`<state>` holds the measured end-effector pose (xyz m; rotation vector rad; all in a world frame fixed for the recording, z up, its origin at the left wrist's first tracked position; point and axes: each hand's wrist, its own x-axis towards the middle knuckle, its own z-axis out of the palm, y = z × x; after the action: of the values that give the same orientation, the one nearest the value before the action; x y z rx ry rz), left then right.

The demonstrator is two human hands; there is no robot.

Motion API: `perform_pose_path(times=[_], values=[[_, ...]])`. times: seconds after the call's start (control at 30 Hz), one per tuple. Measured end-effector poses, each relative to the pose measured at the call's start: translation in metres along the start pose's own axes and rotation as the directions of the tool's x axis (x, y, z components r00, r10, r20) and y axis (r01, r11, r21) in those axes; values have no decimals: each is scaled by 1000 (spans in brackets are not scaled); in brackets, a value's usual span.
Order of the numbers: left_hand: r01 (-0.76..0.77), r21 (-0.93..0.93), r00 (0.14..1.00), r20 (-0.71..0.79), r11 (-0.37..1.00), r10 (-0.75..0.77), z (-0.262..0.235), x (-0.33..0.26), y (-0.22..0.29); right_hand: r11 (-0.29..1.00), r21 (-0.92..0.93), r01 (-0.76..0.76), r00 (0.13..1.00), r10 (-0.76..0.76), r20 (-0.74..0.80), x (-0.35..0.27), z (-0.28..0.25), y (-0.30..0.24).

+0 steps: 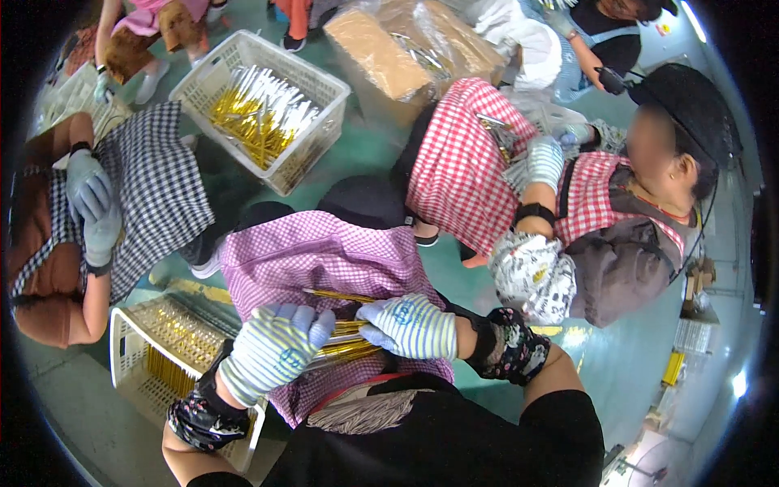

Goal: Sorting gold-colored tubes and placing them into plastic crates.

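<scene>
Over the pink-and-white checked apron [324,247] on my lap, both my hands hold a bundle of thin gold sticks [345,347] with silvery parts; their exact kind I cannot make out. My left hand [274,351], in a striped knit glove, is closed round the bundle's left part. On its right part, the fingers of my right hand [412,326], gloved alike, are closed too. One gold stick [329,295] lies slightly apart above the bundle. The palms and some fingertips are hidden.
By my left forearm stands a pale plastic crate [122,357] with gold sticks. Another crate [329,134], farther off, holds many gold and silver sticks. Co-workers sit close: one at left in a black-checked apron [158,183], one at right in a red-checked apron [462,170]. A cardboard box [377,61] stands beyond.
</scene>
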<state>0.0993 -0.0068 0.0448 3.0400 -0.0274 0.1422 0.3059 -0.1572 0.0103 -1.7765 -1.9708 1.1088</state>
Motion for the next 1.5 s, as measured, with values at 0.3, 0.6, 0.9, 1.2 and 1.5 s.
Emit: perform_pose_path(times=[0.3, 0.6, 0.9, 1.2, 1.5], values=[[-31, 15, 997, -72, 999, 32, 4, 2, -1, 999, 7, 38, 996, -37, -86, -6, 1, 8], [225, -708, 964, 262, 669, -47, 36, -31, -13, 900, -347, 264, 962, -274, 23, 3, -16, 1], [59, 8, 996, 62, 998, -60, 21, -27, -9, 981, 62, 181, 978, -173, -120, 7, 9, 18], [476, -390, 878, 271, 788, -395, 18, -50, -30, 928, -372, -34, 991, -15, -130, 11, -5, 13], [329, -467, 944, 180, 821, -277, 40, -31, -20, 894, -433, 115, 993, -101, 56, 14, 16, 17]])
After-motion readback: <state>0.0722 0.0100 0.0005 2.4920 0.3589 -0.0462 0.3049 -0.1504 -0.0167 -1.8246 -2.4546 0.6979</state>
